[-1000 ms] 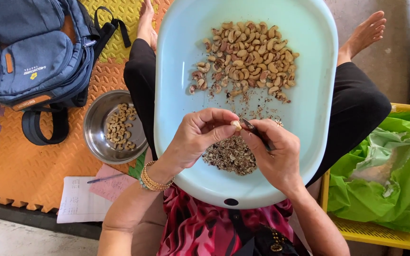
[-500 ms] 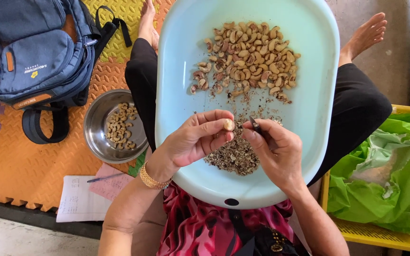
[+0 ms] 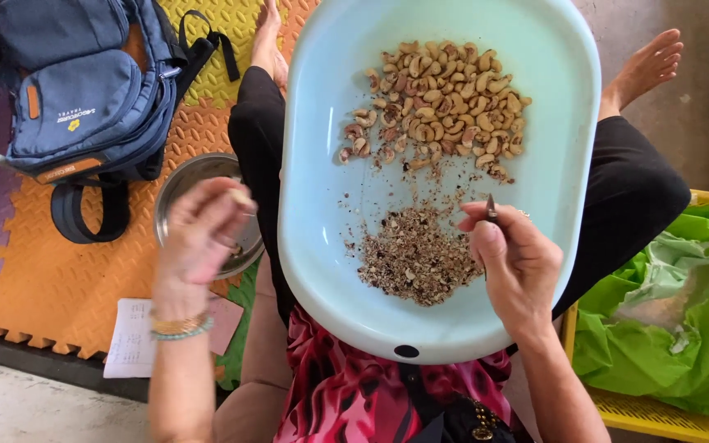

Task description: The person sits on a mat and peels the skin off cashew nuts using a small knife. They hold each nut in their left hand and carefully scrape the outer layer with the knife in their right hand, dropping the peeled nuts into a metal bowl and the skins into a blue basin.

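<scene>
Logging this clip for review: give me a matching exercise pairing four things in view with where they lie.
1. heap of whole cashew nuts
2. pile of brown shell scraps
3. round steel bowl
4. crumpled green plastic sheet

a. in the yellow crate
b. far part of the pale blue plastic tub
c. under the left hand
d. tub's near part, beside the right hand

Pairs: 1-b, 2-d, 3-c, 4-a

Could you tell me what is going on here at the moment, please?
A person sits cross-legged with a pale blue tub on their lap, holding a heap of cashew nuts and a pile of peeled skins. The right hand holds a small dark tool above the skins. The left hand, blurred, holds a nut over the steel bowl beside the tub.
</scene>
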